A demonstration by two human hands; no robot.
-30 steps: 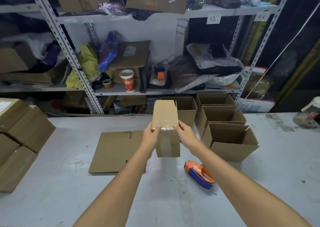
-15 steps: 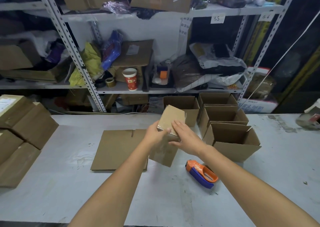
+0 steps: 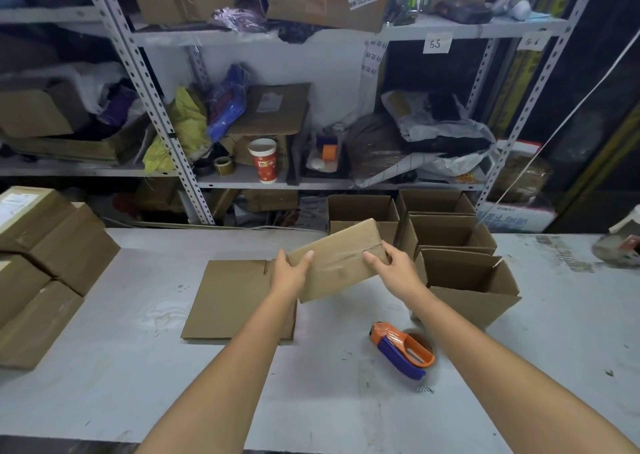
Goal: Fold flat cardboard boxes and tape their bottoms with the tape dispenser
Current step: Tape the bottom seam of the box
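I hold a small folded cardboard box [image 3: 337, 259] tilted in the air above the table, its taped bottom facing me with clear tape across the seam. My left hand [image 3: 289, 273] grips its left end, thumb on the taped face. My right hand [image 3: 394, 268] grips the right end. An orange and blue tape dispenser [image 3: 403, 349] lies on the table below my right forearm. A stack of flat cardboard blanks [image 3: 228, 297] lies under my left arm.
Three open folded boxes stand in a row at the right: front [image 3: 485, 290], middle [image 3: 450, 233], back [image 3: 433, 204]; another [image 3: 360, 209] stands behind the held box. Closed cartons [image 3: 41, 270] are stacked at the left edge. Cluttered metal shelving [image 3: 242, 179] backs the table.
The box was upright in both hands a second ago. It has been tipped over to the right and turned, so it now lies slanted with its taped bottom toward me.
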